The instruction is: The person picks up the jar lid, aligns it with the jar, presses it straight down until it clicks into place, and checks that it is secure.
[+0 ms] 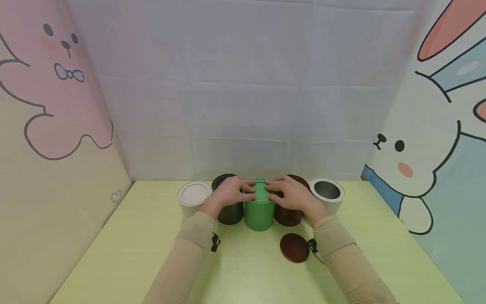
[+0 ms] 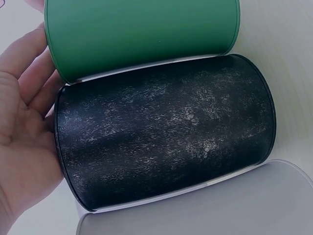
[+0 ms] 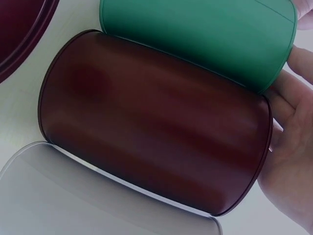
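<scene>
In the head view, a green can (image 1: 259,217) with a green lid (image 1: 262,191) stands mid-row. My left hand (image 1: 232,192) reaches over a black can (image 1: 230,214), its fingertips on the left side of the green lid. From the other side my right hand (image 1: 292,195) passes over a dark red-brown can (image 1: 288,216) and touches the lid's right side. Both wrist views show the palms beside the can tops, with the black can (image 2: 166,132) and the red-brown can (image 3: 156,122) close below the fingers. My right hand hides most of the red-brown can's top.
At the row's left end is a white can (image 1: 194,194) with its lid on. The white can (image 1: 328,202) at the right end has an open top. A dark red round lid (image 1: 294,248) lies on the pale table (image 1: 243,274) in front, near the right wrist. A white wall (image 1: 243,105) rises behind.
</scene>
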{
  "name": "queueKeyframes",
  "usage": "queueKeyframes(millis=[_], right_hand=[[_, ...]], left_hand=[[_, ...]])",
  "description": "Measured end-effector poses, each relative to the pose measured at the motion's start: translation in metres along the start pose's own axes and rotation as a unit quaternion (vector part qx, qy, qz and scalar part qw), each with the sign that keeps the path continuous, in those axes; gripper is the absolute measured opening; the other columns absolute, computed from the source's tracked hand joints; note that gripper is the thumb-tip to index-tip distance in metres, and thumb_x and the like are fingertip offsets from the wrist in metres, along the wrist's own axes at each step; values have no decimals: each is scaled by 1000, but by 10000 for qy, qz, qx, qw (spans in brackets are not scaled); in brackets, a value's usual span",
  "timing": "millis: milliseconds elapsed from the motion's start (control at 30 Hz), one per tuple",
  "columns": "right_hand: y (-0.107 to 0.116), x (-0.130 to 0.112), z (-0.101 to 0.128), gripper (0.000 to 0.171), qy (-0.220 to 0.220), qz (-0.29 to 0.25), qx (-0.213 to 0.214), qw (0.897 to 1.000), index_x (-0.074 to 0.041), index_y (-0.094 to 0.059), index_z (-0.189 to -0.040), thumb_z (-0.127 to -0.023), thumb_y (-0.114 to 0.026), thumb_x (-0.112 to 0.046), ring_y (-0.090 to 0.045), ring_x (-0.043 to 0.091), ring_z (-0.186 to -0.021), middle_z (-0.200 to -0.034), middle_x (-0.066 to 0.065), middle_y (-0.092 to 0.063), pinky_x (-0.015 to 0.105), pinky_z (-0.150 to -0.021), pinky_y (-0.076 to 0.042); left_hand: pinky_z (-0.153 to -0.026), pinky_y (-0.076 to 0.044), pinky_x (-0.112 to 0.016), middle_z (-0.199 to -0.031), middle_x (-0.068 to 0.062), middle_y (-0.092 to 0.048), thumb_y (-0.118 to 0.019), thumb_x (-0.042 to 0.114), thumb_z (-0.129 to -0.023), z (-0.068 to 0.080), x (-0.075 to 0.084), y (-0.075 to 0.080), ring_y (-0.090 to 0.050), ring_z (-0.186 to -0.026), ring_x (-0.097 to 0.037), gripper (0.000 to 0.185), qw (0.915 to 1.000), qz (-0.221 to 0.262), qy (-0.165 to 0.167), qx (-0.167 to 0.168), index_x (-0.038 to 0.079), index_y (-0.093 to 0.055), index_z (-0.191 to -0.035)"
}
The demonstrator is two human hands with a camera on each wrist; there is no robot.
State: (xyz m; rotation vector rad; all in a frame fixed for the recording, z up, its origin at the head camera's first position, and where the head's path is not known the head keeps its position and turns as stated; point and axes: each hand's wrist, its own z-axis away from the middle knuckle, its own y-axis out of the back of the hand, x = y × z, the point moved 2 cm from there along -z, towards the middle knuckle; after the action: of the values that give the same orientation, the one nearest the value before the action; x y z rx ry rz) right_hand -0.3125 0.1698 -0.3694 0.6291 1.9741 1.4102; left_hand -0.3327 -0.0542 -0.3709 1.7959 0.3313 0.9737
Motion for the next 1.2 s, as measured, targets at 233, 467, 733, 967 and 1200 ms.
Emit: queueKeyframes(millis=[233,467,733,967,1200], right_hand=[[0,-1,-1,39,72,83,25,9999,-5,-65,-131,-98,-64,-25,-52,36,-124,-139,11,-58,52,-99,-46],[-1,1,-1,39,65,36,96,9999,-4,-65,-131,-97,-65,-24,-52,35,-125,-139,12,-58,51,-100,-46],[-7,3,1,40,75,-86,229,9997,-4,-64,-132,-98,-63,-25,-50,35,-127,-141,12,-55,50,-102,-44],[-11,3,4,39,70,-185,411,9990,-4,-64,-132,-98,-63,-24,-48,35,-128,-142,12,-55,50,-103,-44],[-15,4,6,39,188,-127,606,9979,-4,-65,-130,-98,-64,-24,-50,33,-127,-141,12,-56,49,-101,-45]], left_hand=[[-102,-47,-41,-142,-7,-55,-68,29,-95,2,2,1,-53,-128,-29,31,10000,16,66,-14,6,-75,-115],[-104,-45,-43,-143,-5,-55,-68,31,-95,3,-1,-1,-49,-130,-29,32,9999,72,79,74,6,-75,-115],[-104,-45,-43,-143,-3,-55,-69,30,-94,2,-8,-4,-49,-130,-29,32,9998,145,59,128,7,-74,-117],[-106,-43,-42,-144,-5,-53,-68,30,-96,3,-9,-6,-48,-132,-29,35,9999,85,-44,97,6,-72,-120],[-106,-43,-42,-144,-7,-54,-67,29,-96,7,-8,-9,-49,-132,-28,36,9995,-111,-168,223,5,-71,-123]])
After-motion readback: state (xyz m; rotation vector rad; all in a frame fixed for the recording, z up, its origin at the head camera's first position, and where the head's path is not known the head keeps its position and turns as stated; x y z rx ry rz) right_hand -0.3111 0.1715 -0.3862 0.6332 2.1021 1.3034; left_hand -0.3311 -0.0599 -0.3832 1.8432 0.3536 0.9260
